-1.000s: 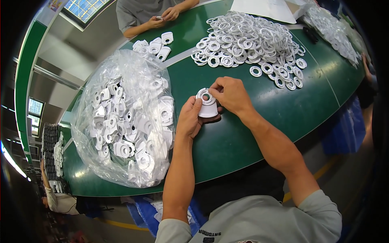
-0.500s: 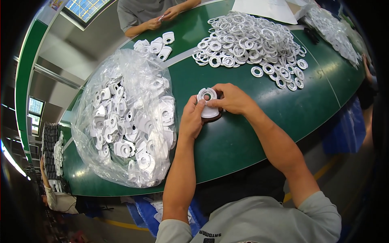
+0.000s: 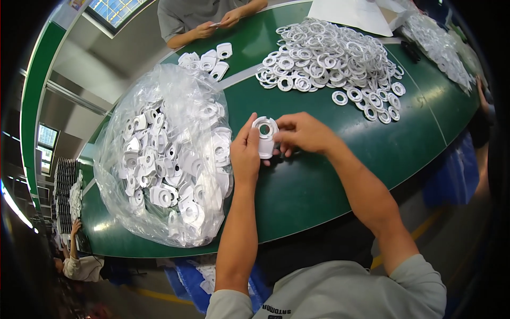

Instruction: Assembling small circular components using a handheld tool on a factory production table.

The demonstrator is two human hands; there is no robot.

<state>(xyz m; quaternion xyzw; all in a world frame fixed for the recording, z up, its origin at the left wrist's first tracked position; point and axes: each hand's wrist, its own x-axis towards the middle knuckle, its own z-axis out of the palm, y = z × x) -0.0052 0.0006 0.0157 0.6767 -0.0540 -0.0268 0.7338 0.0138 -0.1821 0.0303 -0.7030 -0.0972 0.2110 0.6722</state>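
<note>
A white plastic part [image 3: 265,148], with a round ring-shaped end and a flat tab below, is held upright above the green table. My left hand [image 3: 245,151] grips it along its left side, thumb up against the ring end. At its right edge is my right hand [image 3: 303,133], fingers curled in against the part, the thumb slightly blurred. To the left, a large clear plastic bag [image 3: 159,223] holds many similar white parts [image 3: 162,195]. Beyond my hands lies a heap of white rings [image 3: 329,58].
Across the green table [image 3: 319,196], a person in grey [image 3: 194,16] handles a small piece beside several loose white parts [image 3: 208,61]. Clear bags [image 3: 433,45] and a white sheet [image 3: 348,15] lie at the far right. Blue bags [image 3: 451,170] are below the table edge. Dark stacks [image 3: 65,196] stand far left.
The white part has shifted slightly left and tilted more upright. My right thumb has come off its front toward the right edge. The dark brown shape beneath the part no longer shows.
</note>
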